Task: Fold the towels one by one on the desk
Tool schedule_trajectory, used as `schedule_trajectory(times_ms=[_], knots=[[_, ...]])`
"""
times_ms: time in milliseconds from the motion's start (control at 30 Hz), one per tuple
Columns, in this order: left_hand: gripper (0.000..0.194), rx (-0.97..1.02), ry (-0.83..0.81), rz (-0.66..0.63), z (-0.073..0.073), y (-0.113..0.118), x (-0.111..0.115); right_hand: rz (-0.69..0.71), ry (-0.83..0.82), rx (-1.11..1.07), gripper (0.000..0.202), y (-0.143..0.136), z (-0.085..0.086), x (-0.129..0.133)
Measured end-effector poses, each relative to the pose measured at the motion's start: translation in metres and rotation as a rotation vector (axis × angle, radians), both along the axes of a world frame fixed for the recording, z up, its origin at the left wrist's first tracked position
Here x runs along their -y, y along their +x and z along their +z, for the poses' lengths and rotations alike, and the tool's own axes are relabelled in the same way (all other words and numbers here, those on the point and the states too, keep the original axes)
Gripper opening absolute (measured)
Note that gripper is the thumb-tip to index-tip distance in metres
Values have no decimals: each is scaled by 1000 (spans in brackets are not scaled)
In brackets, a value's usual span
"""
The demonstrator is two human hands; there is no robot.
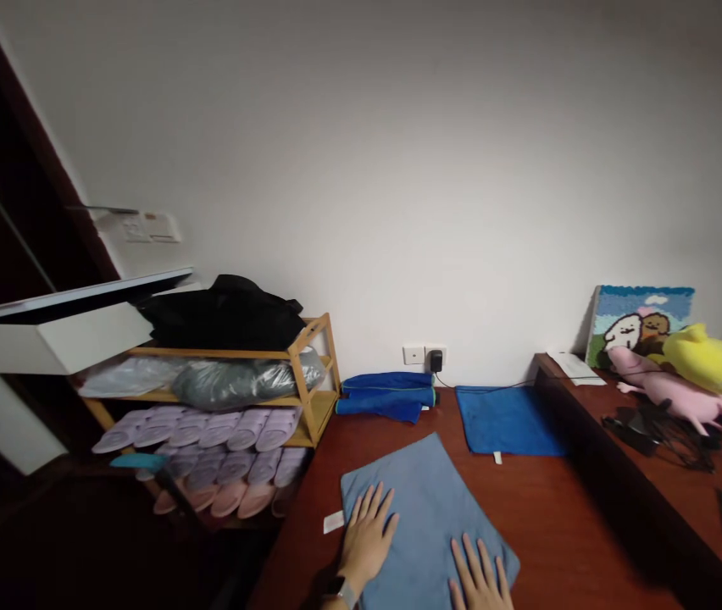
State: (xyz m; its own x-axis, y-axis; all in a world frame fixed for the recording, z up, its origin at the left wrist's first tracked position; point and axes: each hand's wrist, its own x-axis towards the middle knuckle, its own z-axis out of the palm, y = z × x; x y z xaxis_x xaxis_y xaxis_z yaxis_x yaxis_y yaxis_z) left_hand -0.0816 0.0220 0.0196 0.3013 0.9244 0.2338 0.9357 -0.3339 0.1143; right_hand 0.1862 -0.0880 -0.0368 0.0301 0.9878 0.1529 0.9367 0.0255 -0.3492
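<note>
The flat grey-blue cloth (428,500) looks soft and matt, as does the flat bright-blue cloth (507,419). The long reddish-brown tabletop (545,508) looks like smooth wood with a faint sheen; the clear crumpled bag (227,383) is glossy, wrinkled plastic.

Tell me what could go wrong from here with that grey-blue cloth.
Both hands, left and right, lie flat on the grey-blue cloth, so uneven pressure might wrinkle or skew it. Pushed far forward, it could bump the bright blue cloth by the wall. The black cord crossing that cloth might snag if the cloth is pulled.
</note>
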Motion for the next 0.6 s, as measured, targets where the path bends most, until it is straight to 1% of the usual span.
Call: schedule_trajectory(times_ms=[100, 133, 167, 200, 233, 267, 300, 333, 400, 433, 467, 533, 600], knots=[[54, -40, 23, 178, 7, 10, 33, 274, -90, -3, 53, 36, 53, -28], [54, -60, 28, 219, 10, 14, 45, 333, -128, 9, 52, 48, 71, -38], [54, -80, 34, 246, 13, 18, 57, 359, -165, 23, 53, 57, 87, -48], [52, -96, 41, 261, 16, 22, 66, 350, -191, 38, 55, 63, 100, -55], [51, -103, 50, 256, 18, 25, 74, 309, -198, 48, 58, 66, 109, -60], [49, -100, 64, 226, 19, 27, 79, 244, -182, 52, 60, 66, 114, -62], [47, -88, 84, 172, 19, 27, 82, 166, -150, 48, 60, 61, 115, -59], [45, -68, 103, 103, 19, 26, 83, 85, -113, 37, 58, 54, 111, -54], [47, -25, 112, -46, 14, 22, 81, -47, -75, 5, 56, 35, 94, -36], [51, -11, 95, -98, 11, 20, 79, -84, -82, -11, 57, 26, 83, -25], [54, -2, 64, -124, 7, 19, 77, -101, -97, -21, 59, 19, 72, -16], [59, -4, -25, -115, -2, 20, 76, -88, -121, -30, 61, 12, 57, -5], [62, -10, -97, -53, -9, 29, 78, -28, -116, -29, 60, 19, 54, -5]])
